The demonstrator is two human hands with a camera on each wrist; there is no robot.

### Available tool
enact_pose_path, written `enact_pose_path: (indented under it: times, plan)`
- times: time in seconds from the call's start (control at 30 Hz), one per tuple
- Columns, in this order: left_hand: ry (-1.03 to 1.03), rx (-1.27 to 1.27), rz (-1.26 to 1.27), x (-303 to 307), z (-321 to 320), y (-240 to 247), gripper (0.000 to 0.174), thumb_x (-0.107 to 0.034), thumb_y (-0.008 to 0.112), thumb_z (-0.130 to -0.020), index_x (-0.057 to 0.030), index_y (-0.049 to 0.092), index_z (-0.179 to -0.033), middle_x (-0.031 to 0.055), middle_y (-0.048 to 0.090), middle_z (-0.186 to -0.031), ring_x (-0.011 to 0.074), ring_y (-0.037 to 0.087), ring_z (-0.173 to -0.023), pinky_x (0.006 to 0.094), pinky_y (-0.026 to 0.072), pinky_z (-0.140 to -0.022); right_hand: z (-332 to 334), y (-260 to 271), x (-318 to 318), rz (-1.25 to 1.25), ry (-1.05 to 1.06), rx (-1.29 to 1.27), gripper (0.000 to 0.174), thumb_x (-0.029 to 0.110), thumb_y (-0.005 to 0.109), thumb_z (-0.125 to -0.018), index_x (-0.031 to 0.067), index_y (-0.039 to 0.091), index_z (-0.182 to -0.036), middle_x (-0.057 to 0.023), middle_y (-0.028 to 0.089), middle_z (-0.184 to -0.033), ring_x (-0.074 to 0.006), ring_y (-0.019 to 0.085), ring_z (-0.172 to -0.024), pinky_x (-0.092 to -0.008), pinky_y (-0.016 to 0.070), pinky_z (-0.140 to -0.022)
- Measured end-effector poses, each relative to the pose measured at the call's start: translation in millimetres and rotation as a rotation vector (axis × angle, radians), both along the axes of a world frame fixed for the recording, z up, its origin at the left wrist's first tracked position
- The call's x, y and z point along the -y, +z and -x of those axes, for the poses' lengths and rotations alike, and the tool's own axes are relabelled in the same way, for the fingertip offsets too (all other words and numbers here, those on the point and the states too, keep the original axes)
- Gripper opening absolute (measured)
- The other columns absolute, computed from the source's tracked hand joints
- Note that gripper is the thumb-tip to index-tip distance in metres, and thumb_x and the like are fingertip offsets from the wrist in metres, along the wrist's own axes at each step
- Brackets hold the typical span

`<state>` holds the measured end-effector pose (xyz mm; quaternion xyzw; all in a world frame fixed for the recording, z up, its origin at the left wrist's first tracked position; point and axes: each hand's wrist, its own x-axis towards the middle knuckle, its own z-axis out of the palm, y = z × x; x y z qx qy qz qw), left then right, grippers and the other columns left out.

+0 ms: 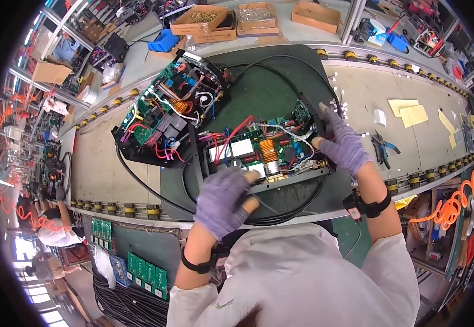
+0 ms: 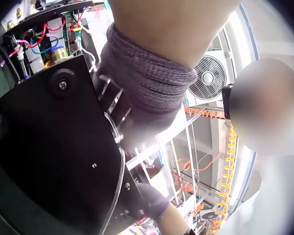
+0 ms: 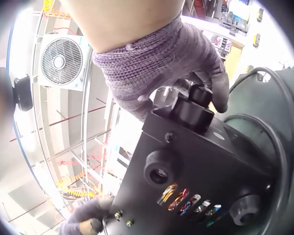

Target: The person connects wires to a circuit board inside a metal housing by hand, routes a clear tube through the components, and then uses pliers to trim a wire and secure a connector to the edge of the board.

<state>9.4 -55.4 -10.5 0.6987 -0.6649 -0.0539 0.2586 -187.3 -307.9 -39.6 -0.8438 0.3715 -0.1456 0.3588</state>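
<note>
The left hand (image 1: 223, 201) holds its thumb (image 1: 249, 206) apart; the right hand (image 1: 347, 144) bends its fingers (image 3: 219, 93).

Gloved hands (image 1: 223, 201) at open electronics unit (image 1: 269, 152)

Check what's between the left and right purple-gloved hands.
Head view: an open black metal chassis with green circuit boards and a copper-coloured wound coil.

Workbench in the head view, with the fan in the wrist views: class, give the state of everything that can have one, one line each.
Near electrical unit, uncovered, wiring exposed
Far electrical unit, uncovered, wiring exposed
Pliers, lying down, handles apart
Right hand, gripping the near unit's end
Left hand, thumb spread
Orange hose, coiled
Fan, running or stopped: cannot tell
</note>
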Motion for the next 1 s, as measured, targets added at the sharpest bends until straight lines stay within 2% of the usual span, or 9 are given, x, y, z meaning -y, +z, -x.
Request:
enact_pose_path:
  times: [0.1,0.2,0.3,0.37,0.47,0.6,0.67,0.83,1.0]
  plan:
    - [-0.013,0.076,-0.271,5,-2,-8,0.042,-0.026,0.077,-0.074,-0.0097,0.066,-0.111,0.0115,0.067,-0.101,0.0332,0.062,-0.101,0.0442,0.0483,-0.09,7,28,-2,0.158,0.068,0.074,0.059,0.02,0.069,-0.078,0.0118,0.053,-0.134,-0.0227,0.057,-0.127,-0.0359,0.056,-0.117,-0.041,0.0433,-0.103]
    - [-0.064,-0.171,-0.226,4,-21,-9,0.035,-0.026,0.079,-0.073,-0.0088,0.069,-0.103,0.0101,0.067,-0.092,0.0272,0.065,-0.09,0.0381,0.052,-0.079,9,40,-5,0.389,0.233,-0.004,0.041,0.015,0.068,-0.074,0.0135,0.067,-0.115,-0.0196,0.056,-0.127,-0.0375,0.052,-0.12,-0.044,0.0381,-0.108]
    - [0.122,-0.644,-0.201,-4,-35,-11,0.031,-0.027,0.081,-0.074,-0.0078,0.071,-0.096,0.0097,0.065,-0.085,0.0216,0.064,-0.077,0.0322,0.0515,-0.068,-4,41,-10,0.522,0.338,-0.177,0.03,0.013,0.066,-0.072,0.0164,0.074,-0.1,-0.0155,0.052,-0.133,-0.0366,0.046,-0.125,-0.0496,0.0315,-0.112]
    - [0.005,-0.452,-0.15,0,-36,-8,0.035,-0.033,0.081,-0.074,-0.007,0.069,-0.093,0.0077,0.061,-0.078,0.0201,0.06,-0.067,0.0317,0.0483,-0.061,-15,41,-13,0.574,0.369,-0.278,0.029,0.014,0.065,-0.072,0.0177,0.075,-0.1,-0.0152,0.051,-0.134,-0.0356,0.045,-0.126,-0.0501,0.0311,-0.112]
    - [-0.039,-0.238,-0.141,8,-27,-4,0.035,-0.035,0.082,-0.071,-0.0069,0.065,-0.083,0.0076,0.056,-0.069,0.025,0.057,-0.064,0.0348,0.0472,-0.057,-40,52,-15,0.699,0.471,-0.522,0.023,0.014,0.065,-0.075,0.012,0.075,-0.096,-0.0121,0.056,-0.129,-0.03,0.048,-0.124,-0.0455,0.0396,-0.103]
    - [0.195,-0.53,-0.022,2,-20,-27,0.046,-0.044,0.083,-0.065,-0.0058,0.065,-0.083,0.0077,0.057,-0.071,0.0223,0.059,-0.062,0.0319,0.0473,-0.055,-65,27,-25,0.877,0.666,-0.889,0.02,0.016,0.066,-0.075,0.0088,0.075,-0.091,-0.0076,0.069,-0.1,-0.026,0.063,-0.1,-0.0398,0.0489,-0.08]
    - [0.155,-0.607,0.06,0,-21,-33,0.045,-0.043,0.083,-0.066,-0.0056,0.065,-0.083,0.0077,0.057,-0.071,0.0219,0.059,-0.061,0.0316,0.0473,-0.053,-78,32,-26,0.812,0.782,-1.029,0.017,0.015,0.066,-0.076,0.0098,0.076,-0.089,-0.0067,0.072,-0.083,-0.026,0.069,-0.084,-0.0405,0.0517,-0.068]
    - [-0.117,-0.425,0.082,-5,-38,-23,0.039,-0.039,0.082,-0.067,-0.0085,0.066,-0.084,0.0081,0.061,-0.075,0.0291,0.059,-0.073,0.039,0.0485,-0.067,-105,24,-28,0.717,0.877,-1.262,0.017,0.016,0.066,-0.081,0.0128,0.076,-0.093,-0.0065,0.074,-0.093,-0.0252,0.071,-0.09,-0.0397,0.053,-0.066]
    - [-0.067,-0.286,-0.004,-5,-31,-22,0.032,-0.029,0.079,-0.069,-0.0126,0.066,-0.093,0.0058,0.066,-0.083,0.0283,0.061,-0.083,0.0402,0.0501,-0.073,-112,-8,-28,0.751,0.918,-1.361,0.02,0.018,0.065,-0.082,0.0125,0.076,-0.098,-0.0057,0.074,-0.098,-0.0251,0.07,-0.093,-0.0398,0.0534,-0.067]
